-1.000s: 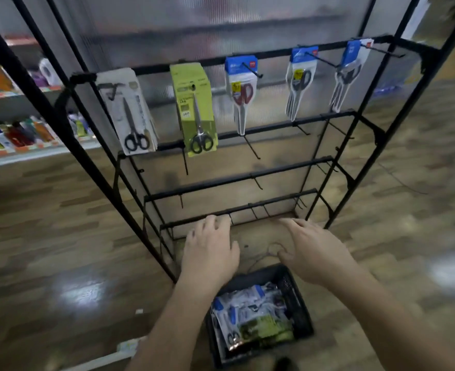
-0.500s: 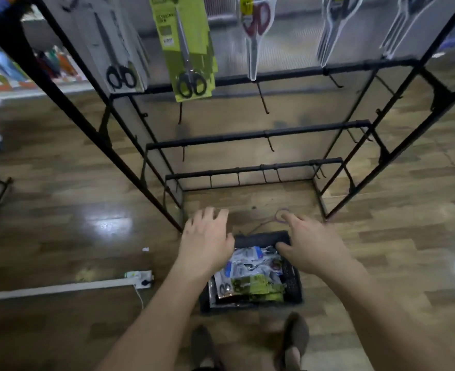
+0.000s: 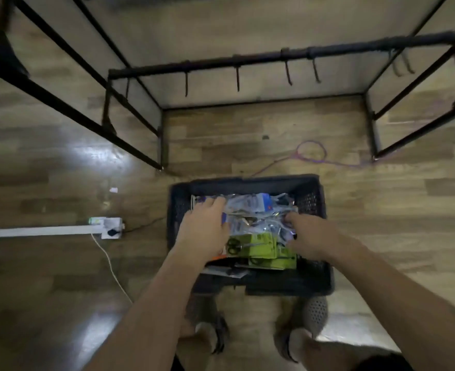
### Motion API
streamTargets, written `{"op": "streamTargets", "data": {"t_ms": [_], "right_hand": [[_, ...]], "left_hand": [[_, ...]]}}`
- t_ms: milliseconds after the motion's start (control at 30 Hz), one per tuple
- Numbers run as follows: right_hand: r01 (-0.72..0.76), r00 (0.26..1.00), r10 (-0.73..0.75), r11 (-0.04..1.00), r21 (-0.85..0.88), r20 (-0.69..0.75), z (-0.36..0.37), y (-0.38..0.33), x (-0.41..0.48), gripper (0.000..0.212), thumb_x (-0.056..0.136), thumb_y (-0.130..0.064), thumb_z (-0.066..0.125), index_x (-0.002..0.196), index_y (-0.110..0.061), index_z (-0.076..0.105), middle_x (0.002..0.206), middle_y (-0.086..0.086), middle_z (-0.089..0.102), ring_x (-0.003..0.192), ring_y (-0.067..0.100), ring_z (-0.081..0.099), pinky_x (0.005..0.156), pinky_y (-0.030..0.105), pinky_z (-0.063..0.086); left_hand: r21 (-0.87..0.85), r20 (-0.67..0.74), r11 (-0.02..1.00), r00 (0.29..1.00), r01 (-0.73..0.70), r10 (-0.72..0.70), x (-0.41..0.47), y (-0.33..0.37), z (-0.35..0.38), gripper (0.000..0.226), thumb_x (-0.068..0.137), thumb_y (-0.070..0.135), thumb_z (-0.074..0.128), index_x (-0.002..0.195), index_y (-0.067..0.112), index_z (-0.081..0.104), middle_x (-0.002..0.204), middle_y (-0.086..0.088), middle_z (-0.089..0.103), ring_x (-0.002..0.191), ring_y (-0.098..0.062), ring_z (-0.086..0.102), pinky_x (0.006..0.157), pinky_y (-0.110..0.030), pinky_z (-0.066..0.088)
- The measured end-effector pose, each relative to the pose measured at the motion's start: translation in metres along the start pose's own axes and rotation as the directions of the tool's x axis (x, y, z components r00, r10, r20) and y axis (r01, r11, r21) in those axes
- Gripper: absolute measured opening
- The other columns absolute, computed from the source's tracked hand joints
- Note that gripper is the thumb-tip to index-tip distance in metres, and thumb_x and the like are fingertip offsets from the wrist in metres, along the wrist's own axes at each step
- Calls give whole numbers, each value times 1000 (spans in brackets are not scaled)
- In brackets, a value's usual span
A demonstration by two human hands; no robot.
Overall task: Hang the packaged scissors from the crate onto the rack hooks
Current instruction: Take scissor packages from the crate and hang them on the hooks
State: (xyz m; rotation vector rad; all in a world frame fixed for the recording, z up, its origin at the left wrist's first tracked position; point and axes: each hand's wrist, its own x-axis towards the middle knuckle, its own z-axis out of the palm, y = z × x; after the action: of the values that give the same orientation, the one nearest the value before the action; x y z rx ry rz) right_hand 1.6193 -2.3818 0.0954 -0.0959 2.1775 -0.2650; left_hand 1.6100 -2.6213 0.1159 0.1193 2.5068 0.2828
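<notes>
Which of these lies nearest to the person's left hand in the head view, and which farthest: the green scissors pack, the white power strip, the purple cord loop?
From the left hand, nearest first:
1. Green scissors pack, just right of it, inside the crate.
2. White power strip, on the floor to its left.
3. Purple cord loop, beyond the crate, up and right.

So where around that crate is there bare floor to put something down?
Bare floor lies between the crate and the rack, apart from a purple cord. Right of the crate is open. Left holds a power strip. Inside, packages and both hands crowd it.
</notes>
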Motion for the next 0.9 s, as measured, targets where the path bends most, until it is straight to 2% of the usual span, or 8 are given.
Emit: {"op": "streamTargets", "data": {"t_ms": [133,267,367,467,633,767,833,900], "right_hand": [[-43,992,48,998,-45,120,100,25,134,52,93,-37,60,140,-21,44,129,7,61,112,32,61,90,45,54],[35,994,-24,995,-98,107,180,26,232,70,92,-39,67,151,-20,35,148,6,47,134,30,47,103,46,47],[264,964,-262,944,-197,38,220,12,283,81,87,-48,71,152,-20,30,155,6,36,143,28,33,115,46,34],[431,895,-442,819,-378,62,239,-10,314,83,88,-47,68,154,-16,29,155,11,32,142,30,31,114,47,33],[428,866,-499,707,-563,30,229,-32,341,77,87,-28,73,151,-17,32,145,15,49,125,34,54,100,44,43],[387,918,-379,799,-460,113,200,-19,352,79,82,-32,82,145,-16,38,130,11,62,114,32,64,86,38,53],[358,933,-309,843,-402,182,184,-6,354,74,76,-42,87,135,-18,50,125,5,65,108,27,65,84,35,55],[332,936,-281,905,-265,212,171,7,352,62,81,-39,84,132,-18,56,126,5,65,104,25,63,82,33,53]], "left_hand": [[-75,157,969,962,236,-222,92,-72,123,40,95,31,57,132,20,48,127,-11,58,112,-34,59,92,-48,53],[-95,345,878,843,469,-412,142,-119,226,67,95,34,61,153,16,32,138,-16,55,121,-35,58,101,-47,52],[-10,284,887,852,461,-440,166,-139,278,68,96,44,61,150,18,28,146,-19,44,130,-40,49,100,-50,49],[-7,251,872,845,490,-473,187,-149,307,77,96,50,61,153,25,17,151,-20,35,134,-46,43,101,-55,48],[-219,188,780,810,586,-556,213,-159,312,110,87,39,78,161,34,-2,150,-22,38,129,-44,51,102,-53,50],[-227,229,753,785,618,-575,232,-148,301,128,84,31,85,161,22,-17,158,-20,38,141,-39,44,111,-50,44],[-214,265,736,763,642,-589,234,-147,295,127,83,29,86,163,20,-12,159,-17,39,142,-37,44,114,-48,42],[-181,275,735,751,653,-600,228,-153,289,105,79,29,88,161,22,22,146,-14,54,129,-35,57,108,-45,49]]}}
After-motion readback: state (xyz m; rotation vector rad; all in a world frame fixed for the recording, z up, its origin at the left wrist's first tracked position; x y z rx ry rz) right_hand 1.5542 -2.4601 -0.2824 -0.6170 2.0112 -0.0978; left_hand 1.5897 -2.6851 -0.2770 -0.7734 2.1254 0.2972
